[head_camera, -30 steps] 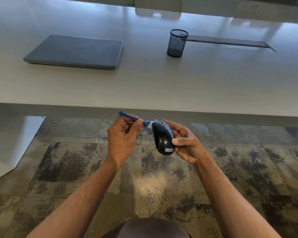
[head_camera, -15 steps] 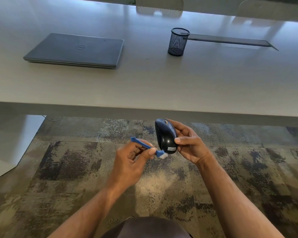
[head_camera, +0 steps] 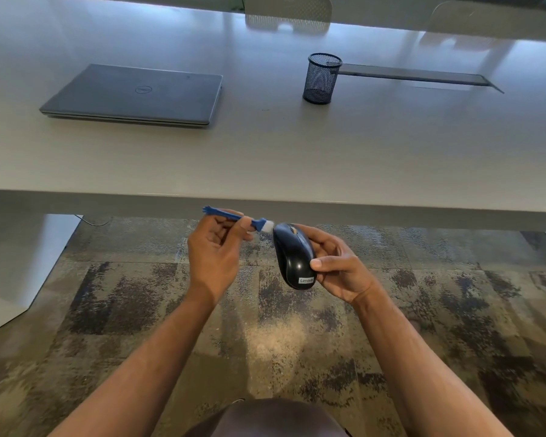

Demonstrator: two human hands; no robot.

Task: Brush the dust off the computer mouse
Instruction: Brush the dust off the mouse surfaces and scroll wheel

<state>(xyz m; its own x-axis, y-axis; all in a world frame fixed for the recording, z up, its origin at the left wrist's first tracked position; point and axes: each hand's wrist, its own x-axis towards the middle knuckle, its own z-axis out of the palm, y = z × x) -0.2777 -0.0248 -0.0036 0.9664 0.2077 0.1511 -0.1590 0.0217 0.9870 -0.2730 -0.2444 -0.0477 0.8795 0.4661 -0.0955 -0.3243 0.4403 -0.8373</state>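
Subject item: the computer mouse (head_camera: 293, 258), black, held in the air over the carpet, below and in front of the near edge of the desk (head_camera: 265, 159). It touches no surface.

Right hand (head_camera: 338, 266): fingers curled round the mouse from its right side, thumb laid across the rear of the shell just above the brand label. Grip looks secure.

Left hand (head_camera: 213, 250): fingers and thumb pinch the handle of the blue brush (head_camera: 234, 216). The white bristles (head_camera: 267, 227) sit at the mouse's front left corner, touching it or just beside it; contact cannot be confirmed.

Governing relation: the brush lies to the left of the mouse, its handle running away leftward and slightly toward the desk. The left hand is the working hand; the right only presents the mouse.

Orientation: the mouse's long axis runs from the desk toward the person, tilted slightly. The wheel end points to the desk edge, the labelled end to the person, top shell facing the camera.

Judgement: the next stroke would run from the wheel end along that axis toward the label.
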